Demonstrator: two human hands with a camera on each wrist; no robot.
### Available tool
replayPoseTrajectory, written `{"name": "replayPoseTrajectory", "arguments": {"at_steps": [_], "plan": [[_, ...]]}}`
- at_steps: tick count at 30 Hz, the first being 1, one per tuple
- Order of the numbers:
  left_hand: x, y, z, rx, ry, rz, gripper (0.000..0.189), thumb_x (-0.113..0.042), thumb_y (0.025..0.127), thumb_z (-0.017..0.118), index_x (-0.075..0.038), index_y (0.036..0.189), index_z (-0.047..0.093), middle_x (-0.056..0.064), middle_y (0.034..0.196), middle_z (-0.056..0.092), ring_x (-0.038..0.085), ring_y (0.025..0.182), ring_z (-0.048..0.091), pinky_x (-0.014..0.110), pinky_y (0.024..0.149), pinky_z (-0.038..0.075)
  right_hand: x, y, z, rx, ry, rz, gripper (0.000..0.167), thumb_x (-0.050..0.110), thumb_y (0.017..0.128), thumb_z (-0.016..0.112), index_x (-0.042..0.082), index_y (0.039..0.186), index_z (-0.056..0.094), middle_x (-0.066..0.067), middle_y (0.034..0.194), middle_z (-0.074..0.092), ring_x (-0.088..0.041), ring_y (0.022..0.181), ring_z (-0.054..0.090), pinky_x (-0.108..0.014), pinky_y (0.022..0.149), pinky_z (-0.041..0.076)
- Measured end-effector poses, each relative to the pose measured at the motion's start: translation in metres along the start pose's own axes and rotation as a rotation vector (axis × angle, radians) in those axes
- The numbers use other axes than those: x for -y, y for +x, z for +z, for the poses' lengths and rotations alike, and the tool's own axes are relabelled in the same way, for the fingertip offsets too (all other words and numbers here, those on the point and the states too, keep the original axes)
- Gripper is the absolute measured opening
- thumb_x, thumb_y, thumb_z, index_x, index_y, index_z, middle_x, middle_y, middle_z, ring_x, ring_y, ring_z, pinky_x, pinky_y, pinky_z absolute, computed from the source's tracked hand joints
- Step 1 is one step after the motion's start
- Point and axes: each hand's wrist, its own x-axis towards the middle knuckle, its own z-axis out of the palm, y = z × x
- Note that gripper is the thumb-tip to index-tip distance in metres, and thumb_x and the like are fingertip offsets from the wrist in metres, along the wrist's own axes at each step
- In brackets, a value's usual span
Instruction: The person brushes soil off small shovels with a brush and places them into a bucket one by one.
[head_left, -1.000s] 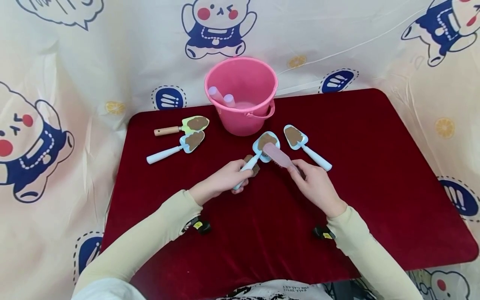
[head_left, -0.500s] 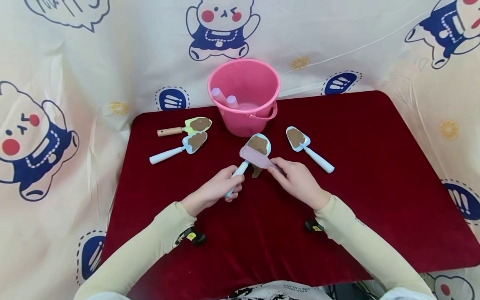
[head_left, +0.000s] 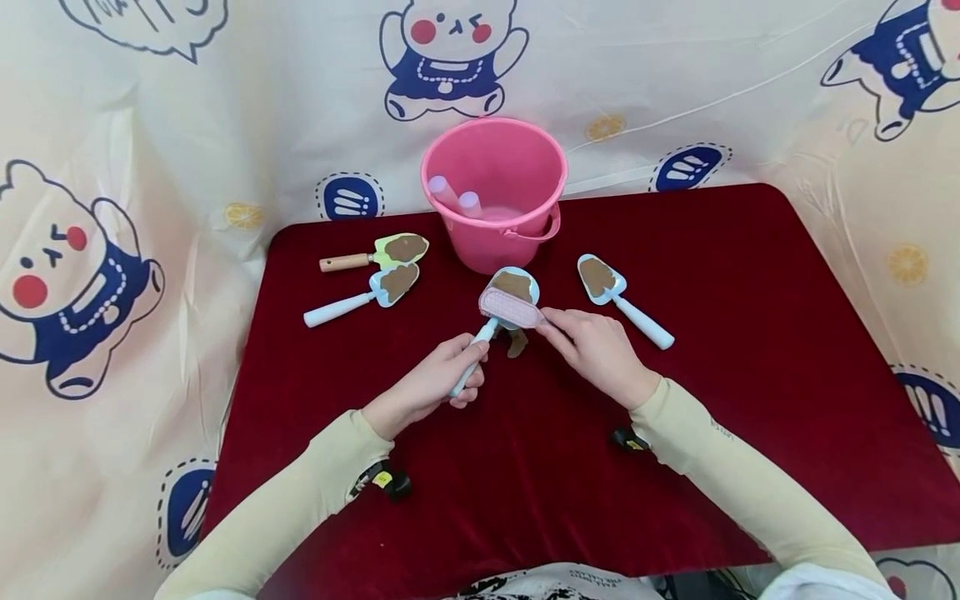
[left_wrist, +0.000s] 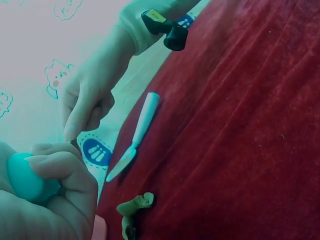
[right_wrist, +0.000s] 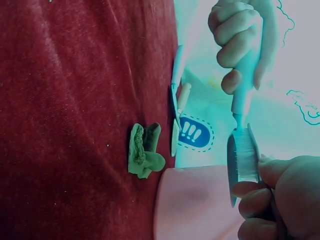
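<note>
Where I look from the head view, the held trowel is over the middle of the table, raised off it, blade pointing away from the person and a bit right; long axis runs near-left to far-right. I see the brush across its blade, head to the left, bristles toward the blade. Brown clump lies on the table below. Pink bucket stands just beyond the blade, blocking that way, two purple handles in it. Green trowel and left blue trowel lie side by side left, right blue trowel to the right. Left hand: fingers wrapped round the held trowel's handle. Right hand: pinching the brush by its handle.
</note>
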Motion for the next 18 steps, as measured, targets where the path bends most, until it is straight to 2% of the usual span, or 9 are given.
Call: {"name": "replayPoseTrajectory", "arguments": {"at_steps": [5, 9, 15, 18], "plan": [[0.0004, 0.0006, 0.0004, -0.011, 0.026, -0.014, 0.027, -0.026, 0.113, 0.04, 0.001, 0.109, 0.041, 0.001, 0.066, 0.041, 0.009, 0.048, 0.04, 0.021, 0.045, 0.033, -0.0001, -0.0027, 0.0029, -0.022, 0.036, 0.004, 0.029, 0.021, 0.099, 0.072, 0.008, 0.125, 0.074, -0.008, 0.117, 0.076, -0.022, 0.1, 0.075, -0.044, 0.077, 0.06], [0.0013, 0.0005, 0.0003, -0.02, 0.039, -0.016, 0.031, -0.026, 0.113, 0.04, 0.005, 0.113, 0.042, 0.001, 0.066, 0.042, 0.01, 0.049, 0.041, 0.021, 0.046, 0.034, 0.0026, -0.0024, 0.0023, -0.04, 0.066, 0.009, 0.027, 0.022, 0.102, 0.069, 0.008, 0.124, 0.074, -0.007, 0.117, 0.076, -0.021, 0.097, 0.075, -0.042, 0.078, 0.06], [0.0, 0.0008, 0.0016, -0.02, 0.052, -0.018, 0.035, -0.027, 0.113, 0.041, 0.008, 0.116, 0.044, 0.001, 0.066, 0.044, 0.01, 0.049, 0.042, 0.022, 0.045, 0.035, -0.0001, -0.0053, 0.0025, -0.023, 0.039, 0.002, 0.028, 0.022, 0.101, 0.07, 0.007, 0.124, 0.074, -0.008, 0.116, 0.077, -0.022, 0.097, 0.075, -0.042, 0.076, 0.061], [-0.0007, 0.0012, 0.0027, -0.023, 0.06, -0.022, 0.032, -0.026, 0.113, 0.04, 0.006, 0.113, 0.044, 0.001, 0.066, 0.044, 0.01, 0.048, 0.042, 0.022, 0.045, 0.035, -0.0037, -0.0074, 0.0036, -0.029, 0.004, -0.012, 0.029, 0.022, 0.099, 0.072, 0.007, 0.124, 0.074, -0.008, 0.113, 0.077, -0.022, 0.09, 0.075, -0.041, 0.069, 0.06]]}}
